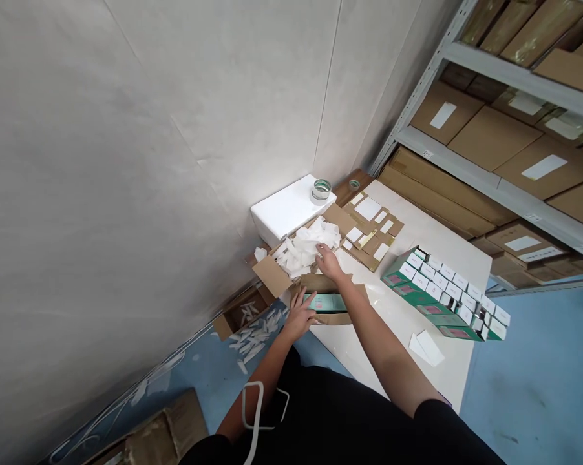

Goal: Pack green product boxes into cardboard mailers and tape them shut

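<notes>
My left hand [302, 314] rests with fingers spread on the near edge of a small cardboard tray [342, 317] that holds a green box [328, 302]. My right hand [329, 261] reaches past it into an open carton [273, 276] filled with white plastic sachets [305, 247]; its fingers curl down onto the pile, and what they hold, if anything, is hidden. Both stand at the far left corner of a white table [408, 316].
Rows of green and white boxes [446, 294] lie on the table's right half, with two white slips [426, 347] nearer me. Flattened cardboard with white labels [369, 229], a white foam box [286, 208] and a tape roll [321, 189] sit behind. Shelving with cartons [495, 135] stands right. A floor carton [238, 313] spills sachets.
</notes>
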A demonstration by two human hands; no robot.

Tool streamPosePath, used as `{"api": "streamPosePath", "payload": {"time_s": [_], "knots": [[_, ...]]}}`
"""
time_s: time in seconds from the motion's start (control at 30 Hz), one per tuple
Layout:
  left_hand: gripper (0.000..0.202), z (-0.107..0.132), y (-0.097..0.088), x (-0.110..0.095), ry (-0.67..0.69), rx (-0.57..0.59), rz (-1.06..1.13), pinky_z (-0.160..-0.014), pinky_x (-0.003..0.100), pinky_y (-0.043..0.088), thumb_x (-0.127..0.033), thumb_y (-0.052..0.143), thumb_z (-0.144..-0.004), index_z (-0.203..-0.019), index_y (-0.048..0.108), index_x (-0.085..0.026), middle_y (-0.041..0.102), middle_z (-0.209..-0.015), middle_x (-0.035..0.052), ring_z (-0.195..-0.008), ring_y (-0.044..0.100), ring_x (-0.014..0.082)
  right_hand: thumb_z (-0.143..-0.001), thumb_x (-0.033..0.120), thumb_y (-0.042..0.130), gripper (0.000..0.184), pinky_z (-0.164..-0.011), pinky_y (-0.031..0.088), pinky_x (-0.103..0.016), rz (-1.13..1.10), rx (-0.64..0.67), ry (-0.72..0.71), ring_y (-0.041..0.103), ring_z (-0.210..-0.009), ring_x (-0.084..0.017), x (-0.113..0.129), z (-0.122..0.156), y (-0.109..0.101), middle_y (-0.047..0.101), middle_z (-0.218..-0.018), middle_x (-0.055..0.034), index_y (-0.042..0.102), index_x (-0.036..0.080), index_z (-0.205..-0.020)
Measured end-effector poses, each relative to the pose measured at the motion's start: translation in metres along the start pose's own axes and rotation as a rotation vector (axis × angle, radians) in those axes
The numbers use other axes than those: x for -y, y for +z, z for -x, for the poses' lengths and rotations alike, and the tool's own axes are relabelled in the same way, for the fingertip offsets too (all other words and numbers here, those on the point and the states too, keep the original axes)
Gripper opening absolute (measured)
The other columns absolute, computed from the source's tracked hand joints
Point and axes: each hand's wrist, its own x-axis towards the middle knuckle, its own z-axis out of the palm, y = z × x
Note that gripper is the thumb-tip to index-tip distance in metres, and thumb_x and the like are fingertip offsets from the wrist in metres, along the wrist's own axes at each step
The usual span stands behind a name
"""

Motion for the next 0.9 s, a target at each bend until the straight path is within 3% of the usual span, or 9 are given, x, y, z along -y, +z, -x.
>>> {"api": "streamPosePath", "payload": {"time_s": [0.13, 0.3, 0.43, 0.53, 0.67, 0.77, 0.9], "knots": [[0.014, -0.002, 0.0, 0.001, -0.007, -0.002, 0.001, -0.131, 0.064, 0.017, -0.031, 0.079, -0.087, -0.076, 0.077, -0.024, 0.039, -0.169, -0.0018, -0.163, 0.013, 0.0366, -0.094, 0.035, 0.066, 0.049, -0.122, 0.039, -0.047, 0.065, 0.088, 0.028, 0.051, -0.143, -0.033, 0.019, -0.007, 0.019, 0.057, -0.151, -0.0196, 0.065, 0.013, -0.138], [0.012, 0.002, 0.002, 0.003, -0.001, -0.02, 0.004, -0.132, 0.063, 0.015, -0.032, 0.078, -0.087, -0.077, 0.079, -0.025, 0.041, -0.168, -0.0029, -0.163, 0.014, 0.0357, -0.082, 0.045, 0.083, 0.055, -0.115, 0.045, -0.046, 0.163, 0.279, 0.018, 0.057, -0.136, -0.035, 0.039, -0.017, 0.039, 0.065, -0.14, -0.0182, 0.072, 0.016, -0.128], [0.012, 0.009, 0.003, 0.005, 0.006, -0.037, -0.009, -0.133, 0.063, 0.015, -0.033, 0.077, -0.088, -0.078, 0.08, -0.026, 0.04, -0.169, -0.0029, -0.163, 0.016, 0.036, -0.067, 0.044, 0.094, 0.059, -0.108, 0.051, -0.044, 0.184, 0.394, -0.007, 0.063, -0.128, -0.038, 0.041, -0.02, 0.039, 0.07, -0.133, -0.0166, 0.078, 0.018, -0.118], [0.012, 0.013, 0.003, 0.004, 0.001, -0.029, -0.011, -0.133, 0.063, 0.015, -0.032, 0.078, -0.087, -0.077, 0.08, -0.026, 0.04, -0.168, -0.0035, -0.163, 0.016, 0.0365, -0.068, 0.038, 0.093, 0.052, -0.1, 0.054, -0.039, 0.251, 0.428, -0.029, 0.069, -0.118, -0.035, 0.042, -0.019, 0.038, 0.074, -0.127, -0.0136, 0.079, 0.02, -0.115], [0.011, 0.015, 0.005, 0.002, 0.01, -0.016, -0.017, -0.132, 0.061, 0.017, -0.031, 0.08, -0.086, -0.077, 0.079, -0.025, 0.039, -0.169, -0.004, -0.163, 0.013, 0.0359, -0.091, 0.029, 0.071, 0.021, -0.093, 0.052, -0.035, 0.361, 0.404, 0.012, 0.073, -0.107, -0.031, 0.05, -0.012, 0.039, 0.079, -0.114, -0.0155, 0.08, 0.017, -0.106], [0.011, 0.015, 0.007, 0.002, -0.001, -0.025, -0.02, -0.132, 0.061, 0.018, -0.03, 0.081, -0.085, -0.075, 0.079, -0.025, 0.041, -0.168, -0.0038, -0.163, 0.015, 0.0355, -0.099, 0.024, 0.057, 0.025, -0.089, 0.051, -0.034, 0.362, 0.309, 0.056, 0.073, -0.1, -0.029, 0.057, -0.007, 0.034, 0.08, -0.105, -0.0156, 0.081, 0.018, -0.094], [0.01, 0.015, 0.009, 0.002, -0.01, -0.052, -0.025, -0.131, 0.064, 0.018, -0.029, 0.081, -0.084, -0.075, 0.078, -0.025, 0.041, -0.168, -0.0035, -0.162, 0.018, 0.0371, -0.1, 0.025, 0.053, 0.028, -0.092, 0.052, -0.035, 0.238, 0.081, 0.036, 0.072, -0.103, -0.028, 0.058, 0.002, 0.015, 0.078, -0.11, -0.0131, 0.08, 0.021, -0.101]]}}
